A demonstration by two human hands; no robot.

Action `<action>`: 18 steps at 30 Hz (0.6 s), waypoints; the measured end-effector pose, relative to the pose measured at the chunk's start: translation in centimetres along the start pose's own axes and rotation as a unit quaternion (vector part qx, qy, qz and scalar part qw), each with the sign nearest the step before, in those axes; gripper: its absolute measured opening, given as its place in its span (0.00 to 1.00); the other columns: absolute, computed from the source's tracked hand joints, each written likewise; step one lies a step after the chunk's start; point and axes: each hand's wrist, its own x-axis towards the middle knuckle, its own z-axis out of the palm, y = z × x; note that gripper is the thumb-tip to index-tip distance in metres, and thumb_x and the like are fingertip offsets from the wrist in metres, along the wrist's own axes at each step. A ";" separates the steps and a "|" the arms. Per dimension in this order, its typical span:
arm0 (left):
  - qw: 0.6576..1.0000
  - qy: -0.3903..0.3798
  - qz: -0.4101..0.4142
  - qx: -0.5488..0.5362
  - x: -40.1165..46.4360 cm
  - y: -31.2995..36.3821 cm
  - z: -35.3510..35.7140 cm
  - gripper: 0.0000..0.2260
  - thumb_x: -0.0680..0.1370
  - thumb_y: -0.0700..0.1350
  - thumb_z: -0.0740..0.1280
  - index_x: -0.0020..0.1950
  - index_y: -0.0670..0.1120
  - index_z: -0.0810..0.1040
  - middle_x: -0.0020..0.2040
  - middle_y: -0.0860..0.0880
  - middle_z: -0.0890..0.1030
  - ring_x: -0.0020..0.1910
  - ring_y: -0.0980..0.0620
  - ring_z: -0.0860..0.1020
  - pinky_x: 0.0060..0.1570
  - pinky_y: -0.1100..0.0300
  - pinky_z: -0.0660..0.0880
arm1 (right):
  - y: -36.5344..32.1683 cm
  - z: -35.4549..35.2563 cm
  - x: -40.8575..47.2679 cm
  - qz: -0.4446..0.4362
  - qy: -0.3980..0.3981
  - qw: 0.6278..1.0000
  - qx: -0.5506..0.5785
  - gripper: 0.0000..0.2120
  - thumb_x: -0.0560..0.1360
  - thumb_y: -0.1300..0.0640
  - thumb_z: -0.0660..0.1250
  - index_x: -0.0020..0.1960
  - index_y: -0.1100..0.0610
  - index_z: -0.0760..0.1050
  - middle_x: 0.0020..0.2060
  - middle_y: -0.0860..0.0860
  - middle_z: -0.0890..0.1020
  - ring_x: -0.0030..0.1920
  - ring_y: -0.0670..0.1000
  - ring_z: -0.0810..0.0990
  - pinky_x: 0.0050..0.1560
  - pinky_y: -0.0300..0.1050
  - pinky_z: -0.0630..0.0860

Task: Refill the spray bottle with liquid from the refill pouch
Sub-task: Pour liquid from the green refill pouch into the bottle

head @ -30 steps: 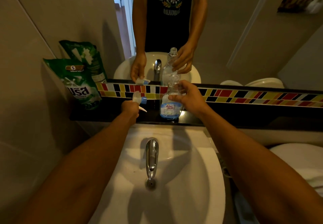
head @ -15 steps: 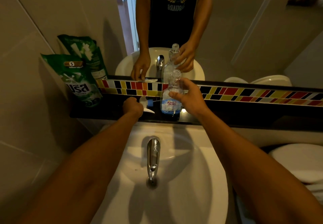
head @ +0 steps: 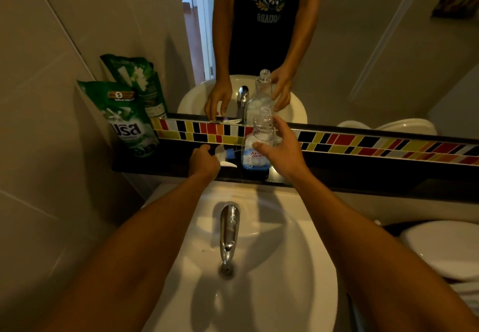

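Observation:
A clear spray bottle [head: 255, 147] with a blue-and-white label stands uncapped on the dark ledge [head: 363, 173] behind the sink. My right hand [head: 283, 150] grips it around the middle from the right. Its white and blue spray head [head: 226, 154] lies on the ledge just left of the bottle. My left hand [head: 204, 160] is closed against the head's back end, fingers still on it. A green refill pouch [head: 129, 124] stands upright at the ledge's far left, against the wall, apart from both hands.
A white sink [head: 272, 293] with a chrome tap [head: 228, 230] lies directly below my arms. A mirror [head: 363, 46] above a multicoloured tile strip [head: 363, 145] reflects the scene. A white toilet lid [head: 440, 248] sits at the right. A tiled wall closes the left side.
My left hand has lowered the spray head from mid-air down onto the ledge beside the bottle. My right hand has kept its hold on the bottle.

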 end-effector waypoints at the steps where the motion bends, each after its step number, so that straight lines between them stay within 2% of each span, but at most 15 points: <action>1: 1.000 0.010 0.008 0.001 -0.6 0.3 -0.9 0.19 0.79 0.40 0.66 0.70 0.44 0.72 0.66 0.41 0.75 0.62 0.40 0.77 0.59 0.46 0.77 | 0.2 0.3 -0.5 -0.007 0.039 0.999 -0.016 0.37 0.75 0.57 0.77 0.78 0.49 0.64 0.75 0.50 0.70 0.71 0.52 0.73 0.62 0.50 0.80; 4: 0.999 0.035 0.021 0.000 -2.0 0.5 -4.0 0.22 0.78 0.44 0.68 0.72 0.43 0.71 0.68 0.41 0.74 0.65 0.41 0.75 0.61 0.47 0.75 | 0.2 1.5 -2.6 -0.026 0.152 0.988 -0.025 0.31 0.75 0.51 0.76 0.73 0.50 0.66 0.68 0.50 0.71 0.63 0.49 0.76 0.56 0.47 0.82; 7: 0.998 0.050 0.032 -0.007 -2.9 0.0 -7.5 0.23 0.76 0.46 0.70 0.70 0.43 0.72 0.66 0.41 0.76 0.63 0.40 0.76 0.59 0.47 0.76 | -0.5 3.3 -4.5 -0.035 0.190 0.981 -0.006 0.26 0.75 0.50 0.76 0.67 0.52 0.69 0.61 0.48 0.73 0.59 0.50 0.79 0.53 0.49 0.83; 12: 0.997 0.067 0.034 -0.027 -3.7 -0.7 -13.8 0.19 0.76 0.45 0.71 0.66 0.43 0.76 0.59 0.40 0.80 0.58 0.39 0.79 0.57 0.48 0.77 | -2.6 7.1 -6.7 -0.044 0.140 0.989 0.007 0.18 0.78 0.56 0.74 0.64 0.49 0.71 0.57 0.49 0.78 0.52 0.46 0.79 0.53 0.46 0.83; 14: 0.996 0.071 0.031 -0.047 -3.6 -1.2 -16.1 0.22 0.76 0.45 0.71 0.69 0.43 0.74 0.63 0.41 0.79 0.61 0.40 0.78 0.61 0.47 0.76 | -3.7 8.8 -7.1 -0.044 0.098 0.994 0.001 0.19 0.79 0.57 0.72 0.67 0.50 0.71 0.56 0.50 0.79 0.49 0.43 0.80 0.48 0.37 0.80; 15: 0.995 0.072 0.030 -0.059 -3.6 -1.6 -17.2 0.23 0.76 0.45 0.71 0.70 0.44 0.73 0.64 0.42 0.79 0.61 0.41 0.78 0.61 0.48 0.76 | -4.2 9.8 -7.1 -0.041 0.077 0.996 0.003 0.19 0.79 0.57 0.71 0.68 0.50 0.71 0.56 0.50 0.80 0.49 0.42 0.80 0.49 0.36 0.80; 18: 0.994 0.072 0.038 -0.075 -3.4 -2.6 -20.3 0.21 0.75 0.45 0.72 0.67 0.47 0.76 0.60 0.45 0.81 0.55 0.45 0.80 0.56 0.51 0.78 | -5.9 12.4 -7.0 -0.040 0.023 0.999 -0.015 0.22 0.80 0.58 0.71 0.72 0.52 0.72 0.63 0.51 0.81 0.59 0.49 0.81 0.60 0.50 0.81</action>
